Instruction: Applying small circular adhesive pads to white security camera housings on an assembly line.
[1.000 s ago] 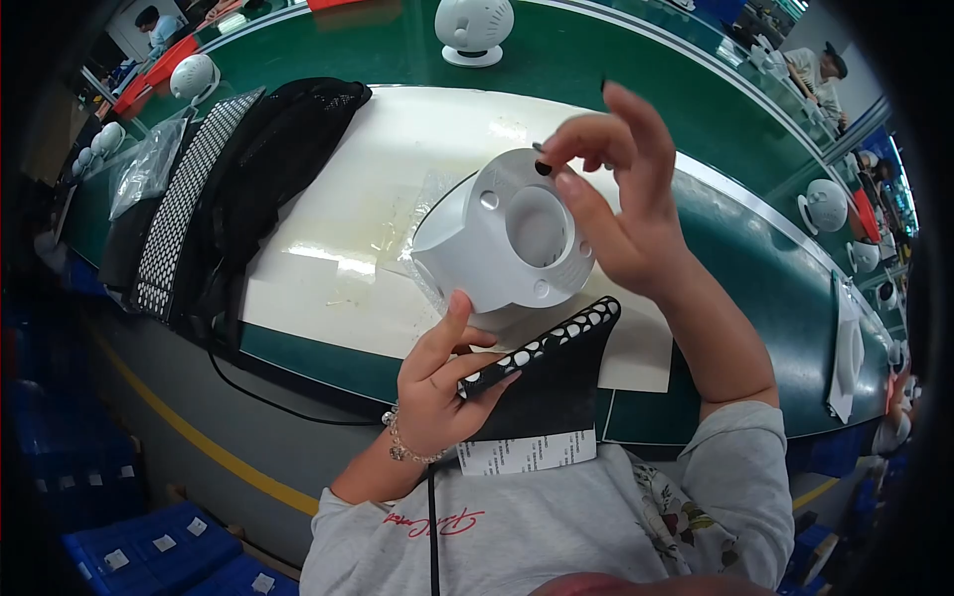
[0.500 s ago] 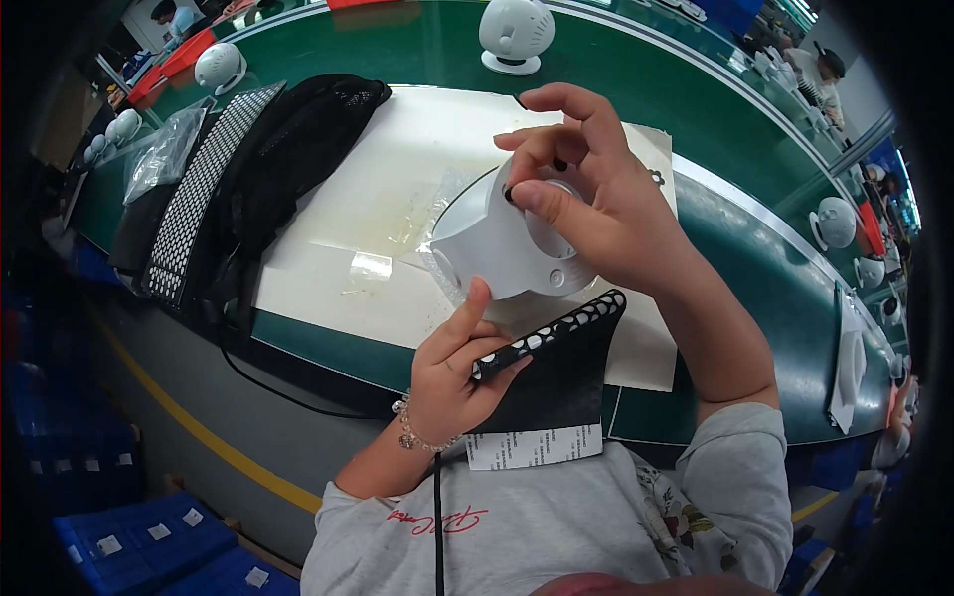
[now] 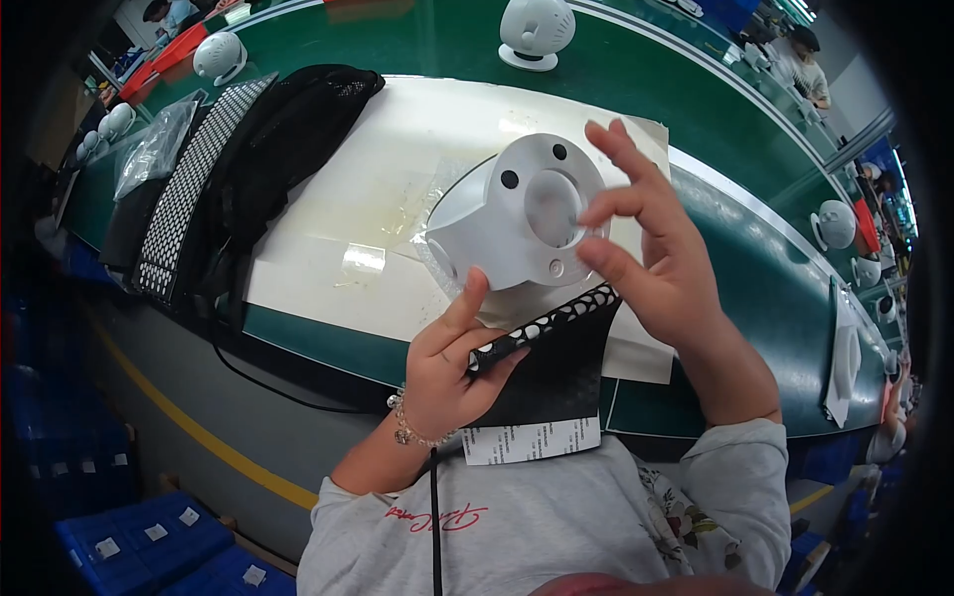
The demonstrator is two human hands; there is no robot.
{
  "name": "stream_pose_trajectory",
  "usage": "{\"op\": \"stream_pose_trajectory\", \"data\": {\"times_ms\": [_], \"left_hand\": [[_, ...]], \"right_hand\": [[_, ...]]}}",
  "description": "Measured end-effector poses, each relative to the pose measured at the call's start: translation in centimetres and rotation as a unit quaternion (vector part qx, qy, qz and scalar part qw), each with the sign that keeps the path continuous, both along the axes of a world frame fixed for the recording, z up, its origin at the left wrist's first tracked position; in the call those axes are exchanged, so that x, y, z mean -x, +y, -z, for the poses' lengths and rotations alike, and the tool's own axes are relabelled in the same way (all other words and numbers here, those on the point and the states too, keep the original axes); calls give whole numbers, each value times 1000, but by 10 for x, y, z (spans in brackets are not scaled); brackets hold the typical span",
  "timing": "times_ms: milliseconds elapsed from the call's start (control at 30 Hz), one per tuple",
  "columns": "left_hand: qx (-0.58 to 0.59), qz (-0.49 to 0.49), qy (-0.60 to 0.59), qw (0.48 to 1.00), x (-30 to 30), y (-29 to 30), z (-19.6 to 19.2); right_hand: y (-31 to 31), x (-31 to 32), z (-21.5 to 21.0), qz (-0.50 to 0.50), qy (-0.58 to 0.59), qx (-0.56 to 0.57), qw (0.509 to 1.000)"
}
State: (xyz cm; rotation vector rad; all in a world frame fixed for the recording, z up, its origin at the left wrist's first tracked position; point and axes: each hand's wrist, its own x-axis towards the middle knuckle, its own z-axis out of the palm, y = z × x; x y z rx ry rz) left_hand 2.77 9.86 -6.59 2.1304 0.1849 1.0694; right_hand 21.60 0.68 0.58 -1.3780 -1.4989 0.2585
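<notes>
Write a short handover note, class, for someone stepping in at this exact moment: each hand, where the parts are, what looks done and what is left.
Left hand: shut on the white round housing, thumb up against its lower edge, and on the black perforated strip.
Right hand: open, fingertips at the housing's central recess, no grip.
Housing is held above the white mat; black mesh pieces lie left.
Done: housing picked up, face turned to the camera.
Left: strip not yet on the housing.

A green bench (image 3: 735, 288) — white sheet (image 3: 348, 228), black mesh pouches (image 3: 248, 169), white housings (image 3: 535, 30).
</notes>
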Motion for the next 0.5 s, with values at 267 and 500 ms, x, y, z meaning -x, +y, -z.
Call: {"op": "stream_pose_trajectory", "data": {"times_ms": [267,500], "left_hand": [[-7,-1,-12,1000,-1,0,1],[39,-10,5,999,1,-3,2]], "right_hand": [[-2,16,18,14,48,45,998],[-10,14,28,47,-97,13,994]]}}
